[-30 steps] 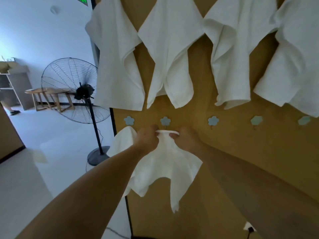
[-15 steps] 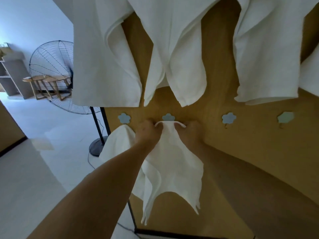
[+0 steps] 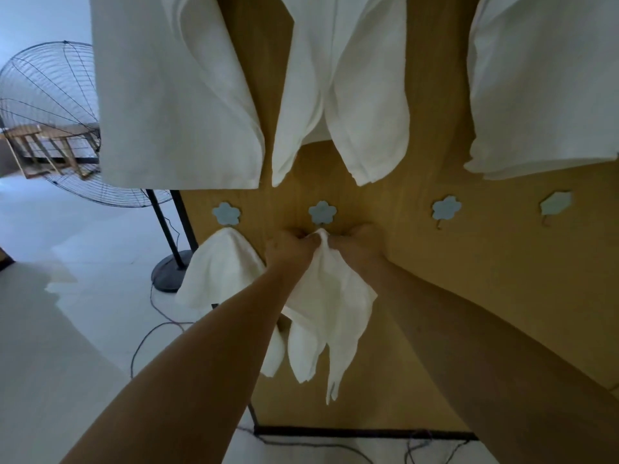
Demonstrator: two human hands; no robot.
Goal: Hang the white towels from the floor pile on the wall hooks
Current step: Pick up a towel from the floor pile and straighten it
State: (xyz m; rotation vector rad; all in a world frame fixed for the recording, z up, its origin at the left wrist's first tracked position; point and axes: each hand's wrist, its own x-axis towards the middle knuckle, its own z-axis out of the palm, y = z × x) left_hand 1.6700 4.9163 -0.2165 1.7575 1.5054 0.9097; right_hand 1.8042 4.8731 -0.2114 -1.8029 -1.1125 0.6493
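Wooden wall [image 3: 502,279], pale floor [image 3: 50,329], standing fan [image 3: 50,122]

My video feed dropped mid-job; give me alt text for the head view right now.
Both hands, left hand and right hand, pinch the top of a white cloth towel just under the second pale blue flower-shaped wall hook on a tan wooden board. Another white towel hangs from the hook to its left; larger ones hang above.

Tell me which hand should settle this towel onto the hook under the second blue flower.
Probably either: left hand and right hand both pinch the towel top just under the flower hook, equally near it.
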